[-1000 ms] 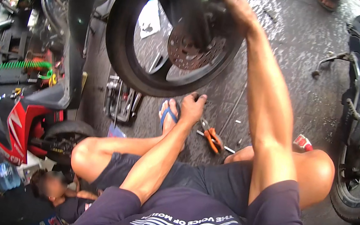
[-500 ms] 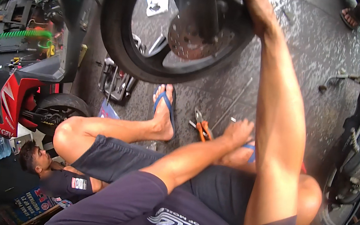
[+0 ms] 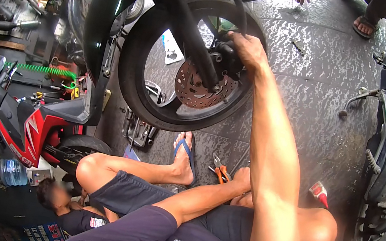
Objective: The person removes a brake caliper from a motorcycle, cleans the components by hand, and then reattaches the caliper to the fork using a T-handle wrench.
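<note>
The right hand (image 3: 249,53) curls closed round a dark metal brake caliper (image 3: 225,56) slanting lengthwise down-right beside the black tubular fork leg (image 3: 188,30), which covers part of the brown perforated disc (image 3: 189,87), while the left hand (image 3: 243,178), its hold unclear, lies by orange-handled steel pliers (image 3: 220,168) pointing up-left.

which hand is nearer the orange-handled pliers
Left. The left hand is just to the right of the orange-handled pliers; the right hand is farther off, up at the brake caliper.

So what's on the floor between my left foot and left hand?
In the head view, orange-handled pliers lie between your left foot and left hand, with a slim pale piece beside them.
</note>
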Tool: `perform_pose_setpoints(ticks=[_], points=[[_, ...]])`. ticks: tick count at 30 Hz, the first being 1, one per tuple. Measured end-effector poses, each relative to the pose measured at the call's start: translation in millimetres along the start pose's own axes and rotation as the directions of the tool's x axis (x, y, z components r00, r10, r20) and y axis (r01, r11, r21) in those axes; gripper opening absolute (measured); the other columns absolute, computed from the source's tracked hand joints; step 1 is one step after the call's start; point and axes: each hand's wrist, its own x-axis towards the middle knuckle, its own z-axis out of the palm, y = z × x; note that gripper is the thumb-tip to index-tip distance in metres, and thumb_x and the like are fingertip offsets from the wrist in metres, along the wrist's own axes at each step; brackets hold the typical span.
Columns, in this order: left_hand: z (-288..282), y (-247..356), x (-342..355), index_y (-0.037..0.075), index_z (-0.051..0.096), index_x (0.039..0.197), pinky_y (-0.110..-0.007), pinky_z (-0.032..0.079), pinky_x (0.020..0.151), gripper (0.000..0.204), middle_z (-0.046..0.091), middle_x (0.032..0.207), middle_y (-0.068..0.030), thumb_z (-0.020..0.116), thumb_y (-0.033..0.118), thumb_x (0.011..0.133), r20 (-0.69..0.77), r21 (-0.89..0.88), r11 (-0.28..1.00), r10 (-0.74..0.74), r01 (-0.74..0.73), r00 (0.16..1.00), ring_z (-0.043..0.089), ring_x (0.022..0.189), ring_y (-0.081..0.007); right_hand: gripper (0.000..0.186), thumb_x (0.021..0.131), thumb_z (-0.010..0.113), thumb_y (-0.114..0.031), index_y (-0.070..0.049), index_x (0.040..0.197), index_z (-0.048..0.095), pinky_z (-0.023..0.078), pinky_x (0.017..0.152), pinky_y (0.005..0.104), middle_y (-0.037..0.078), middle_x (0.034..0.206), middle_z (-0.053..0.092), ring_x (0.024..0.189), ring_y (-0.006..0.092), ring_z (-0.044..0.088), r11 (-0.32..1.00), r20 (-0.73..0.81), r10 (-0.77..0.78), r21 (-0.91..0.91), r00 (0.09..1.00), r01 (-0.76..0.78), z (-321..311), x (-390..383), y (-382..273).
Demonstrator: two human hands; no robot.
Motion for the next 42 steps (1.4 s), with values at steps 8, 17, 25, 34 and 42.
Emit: perform_pose_setpoints(ticks=[8,17,25,34,42], points=[[-146,17,-19,-0.001,0.067,0.099,-0.046,0.051,0.075,0.019,0.066,0.091,-0.0197,0.071,0.011,0.085,-0.766,-0.093,0.966,0.084,-0.240,0.638,0.063,0.085,-0.0379,0.046,0.091,0.066,-0.042,-0.001,0.108,0.076,0.051,0.072,0.0320,0.010,0.084,0.073,0.076,0.0162,0.066,0.997,-0.061,-0.029,-0.069,0.998,0.025,-1,2,2],[-338,35,-12,0.003,0.072,0.104,-0.041,0.049,0.086,0.024,0.069,0.099,-0.0113,0.077,0.003,0.081,-0.880,0.443,0.892,0.452,-0.091,0.144,0.061,0.093,-0.0308,0.045,0.091,0.067,-0.043,0.000,0.101,0.077,0.050,0.066,0.0324,0.009,0.079,0.071,0.070,0.0152,0.065,0.996,-0.075,-0.073,-0.065,0.995,0.068,1,3,4],[-334,31,3,0.008,0.077,0.105,-0.041,0.041,0.096,0.027,0.070,0.102,-0.0065,0.079,0.008,0.078,-0.839,0.533,0.845,0.522,0.038,0.154,0.057,0.100,-0.0277,0.046,0.088,0.068,-0.043,0.000,0.101,0.077,0.051,0.067,0.0337,0.010,0.078,0.071,0.071,0.0167,0.066,0.998,-0.085,-0.039,-0.043,0.996,0.036,1,-1,2],[-348,38,1,0.015,0.080,0.099,-0.045,0.036,0.100,0.024,0.060,0.124,-0.0117,0.083,0.012,0.076,-0.835,0.550,0.823,0.544,0.145,0.084,0.048,0.118,-0.0325,0.048,0.085,0.074,-0.046,-0.002,0.105,0.078,0.053,0.071,0.0318,0.009,0.083,0.073,0.076,0.0151,0.068,0.990,-0.009,-0.072,0.123,0.997,0.072,-1,4,13],[-358,13,13,0.013,0.076,0.095,-0.057,0.025,0.118,0.021,0.043,0.151,-0.0190,0.086,0.016,0.076,-0.786,0.615,0.787,0.607,0.054,0.116,0.028,0.143,-0.0466,0.044,0.086,0.079,-0.040,-0.001,0.105,0.074,0.049,0.066,0.0256,0.002,0.088,0.068,0.074,0.0102,0.061,0.958,0.036,-0.071,0.280,0.997,0.058,1,-9,12]])
